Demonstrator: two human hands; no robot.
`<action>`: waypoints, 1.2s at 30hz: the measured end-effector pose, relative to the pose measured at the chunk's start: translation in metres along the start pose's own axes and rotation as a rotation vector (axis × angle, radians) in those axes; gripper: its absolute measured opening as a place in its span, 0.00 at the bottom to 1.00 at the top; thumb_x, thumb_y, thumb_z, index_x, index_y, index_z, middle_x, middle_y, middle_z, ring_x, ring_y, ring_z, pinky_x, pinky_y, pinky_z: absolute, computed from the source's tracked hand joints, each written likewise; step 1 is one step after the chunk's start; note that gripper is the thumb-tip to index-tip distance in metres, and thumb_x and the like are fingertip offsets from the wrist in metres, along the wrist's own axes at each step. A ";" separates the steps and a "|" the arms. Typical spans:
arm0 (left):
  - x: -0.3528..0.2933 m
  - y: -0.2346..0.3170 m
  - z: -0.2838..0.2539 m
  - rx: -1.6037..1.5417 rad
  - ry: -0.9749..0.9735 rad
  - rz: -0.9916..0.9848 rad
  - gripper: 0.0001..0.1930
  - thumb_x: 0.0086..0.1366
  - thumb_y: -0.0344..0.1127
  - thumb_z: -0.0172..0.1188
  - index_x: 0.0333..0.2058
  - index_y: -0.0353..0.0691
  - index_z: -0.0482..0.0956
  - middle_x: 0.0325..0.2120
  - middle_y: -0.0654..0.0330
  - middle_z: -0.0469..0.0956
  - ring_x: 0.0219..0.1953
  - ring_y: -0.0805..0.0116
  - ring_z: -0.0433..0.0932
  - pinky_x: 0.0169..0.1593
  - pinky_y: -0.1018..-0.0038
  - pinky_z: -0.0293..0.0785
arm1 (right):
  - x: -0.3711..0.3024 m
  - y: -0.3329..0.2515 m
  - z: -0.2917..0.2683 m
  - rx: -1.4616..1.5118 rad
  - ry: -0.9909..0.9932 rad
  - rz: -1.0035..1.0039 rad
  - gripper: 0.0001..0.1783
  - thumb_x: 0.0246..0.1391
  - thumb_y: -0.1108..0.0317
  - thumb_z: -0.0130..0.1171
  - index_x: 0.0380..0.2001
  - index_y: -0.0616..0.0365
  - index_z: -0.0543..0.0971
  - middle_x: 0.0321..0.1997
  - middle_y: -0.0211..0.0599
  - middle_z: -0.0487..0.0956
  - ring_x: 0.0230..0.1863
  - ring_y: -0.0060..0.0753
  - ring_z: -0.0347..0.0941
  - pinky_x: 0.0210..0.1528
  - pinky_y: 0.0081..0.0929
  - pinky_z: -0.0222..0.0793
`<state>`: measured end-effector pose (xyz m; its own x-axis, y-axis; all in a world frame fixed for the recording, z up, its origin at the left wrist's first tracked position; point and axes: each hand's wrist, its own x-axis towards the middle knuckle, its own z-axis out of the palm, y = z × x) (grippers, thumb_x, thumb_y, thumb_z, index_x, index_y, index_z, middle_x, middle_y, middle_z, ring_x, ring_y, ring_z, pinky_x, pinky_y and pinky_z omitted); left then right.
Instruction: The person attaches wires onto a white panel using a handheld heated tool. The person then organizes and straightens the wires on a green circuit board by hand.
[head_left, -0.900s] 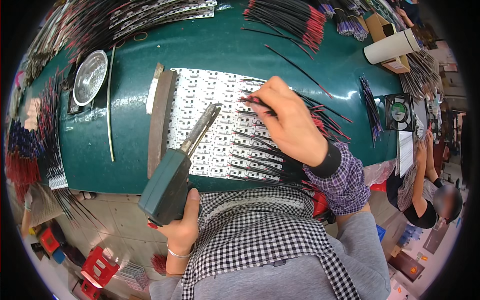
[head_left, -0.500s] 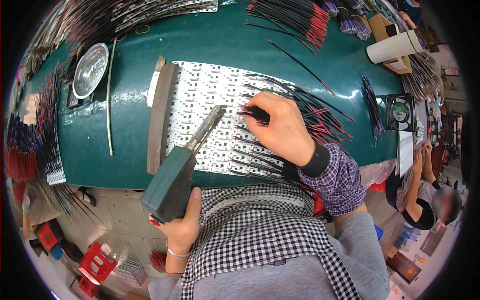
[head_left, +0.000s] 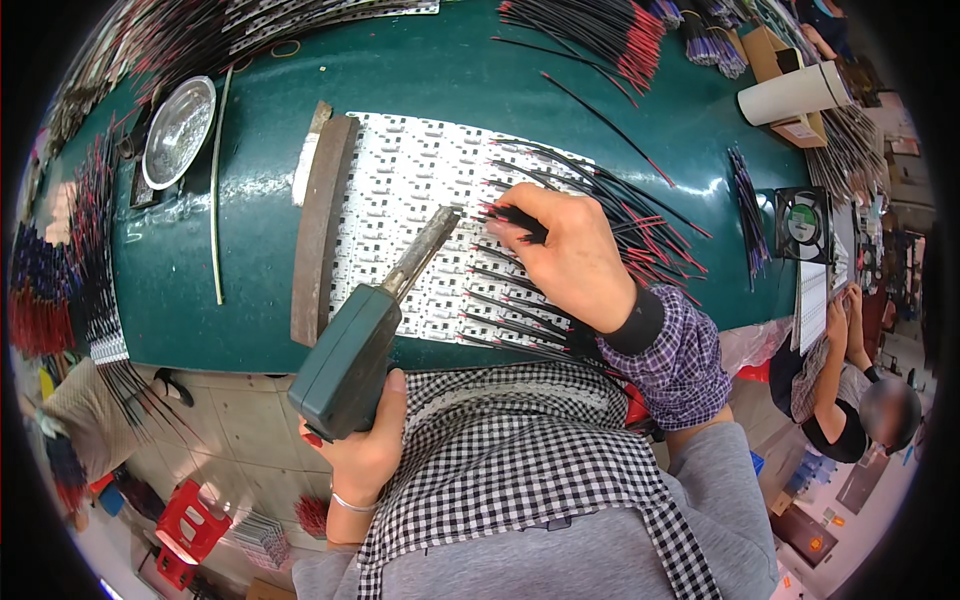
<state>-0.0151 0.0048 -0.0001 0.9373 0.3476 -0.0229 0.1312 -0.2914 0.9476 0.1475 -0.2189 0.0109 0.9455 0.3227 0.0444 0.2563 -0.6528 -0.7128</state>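
Note:
My left hand (head_left: pixel 366 452) is closed around the handle of a dark green soldering gun (head_left: pixel 346 358). Its long metal tip (head_left: pixel 432 240) points up and right over a white sheet of small circuit boards (head_left: pixel 400 190), close to the wires in my right hand. Fingers pinched, my right hand (head_left: pixel 580 258) holds a small bunch of black wires (head_left: pixel 520 222) with red ends above the sheet. More black wires (head_left: pixel 515 322) lie in a row along the sheet's right part, above and below that hand. Whether the tip touches a board cannot be made out.
A brown bar (head_left: pixel 322 240) lies along the sheet's left edge. Further left are a thin stick (head_left: pixel 219 200) and a round metal dish (head_left: pixel 180 132). Wire bundles (head_left: pixel 600 40) lie at the back. At right stand a white cylinder (head_left: pixel 790 94), a small fan (head_left: pixel 803 222) and another person (head_left: pixel 840 390).
The soldering gun's tip has shifted slightly right and up, nearer the wire ends. My right hand keeps its pinch on the wires, almost unmoved.

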 end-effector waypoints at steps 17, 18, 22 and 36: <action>-0.001 0.005 0.005 0.025 -0.019 -0.120 0.09 0.57 0.29 0.73 0.37 0.34 0.85 0.29 0.61 0.83 0.26 0.72 0.78 0.33 0.74 0.73 | 0.002 0.003 0.009 -0.050 0.056 -0.022 0.09 0.52 0.67 0.65 0.25 0.61 0.78 0.23 0.48 0.80 0.25 0.56 0.78 0.30 0.47 0.73; 0.000 0.005 0.004 0.045 -0.042 -0.068 0.12 0.58 0.27 0.72 0.40 0.32 0.83 0.31 0.61 0.83 0.26 0.74 0.77 0.32 0.76 0.73 | 0.002 0.003 0.009 -0.051 0.057 -0.021 0.09 0.52 0.67 0.64 0.25 0.61 0.78 0.22 0.48 0.80 0.25 0.56 0.78 0.30 0.47 0.73; 0.001 0.000 0.002 0.069 -0.064 0.047 0.17 0.60 0.22 0.71 0.48 0.29 0.80 0.34 0.60 0.81 0.26 0.77 0.76 0.29 0.79 0.73 | 0.002 0.004 0.009 -0.056 0.057 -0.018 0.09 0.52 0.67 0.64 0.25 0.61 0.78 0.23 0.49 0.80 0.25 0.56 0.78 0.30 0.48 0.73; -0.001 -0.002 -0.001 0.067 -0.066 0.054 0.19 0.60 0.22 0.71 0.50 0.29 0.80 0.37 0.59 0.83 0.29 0.77 0.78 0.31 0.80 0.74 | 0.010 0.005 -0.001 0.007 -0.034 0.002 0.10 0.51 0.68 0.65 0.31 0.65 0.83 0.22 0.51 0.79 0.24 0.53 0.77 0.30 0.42 0.73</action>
<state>-0.0165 0.0058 -0.0018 0.9625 0.2713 0.0051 0.0989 -0.3682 0.9245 0.1587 -0.2191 0.0083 0.9384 0.3450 0.0194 0.2533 -0.6484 -0.7179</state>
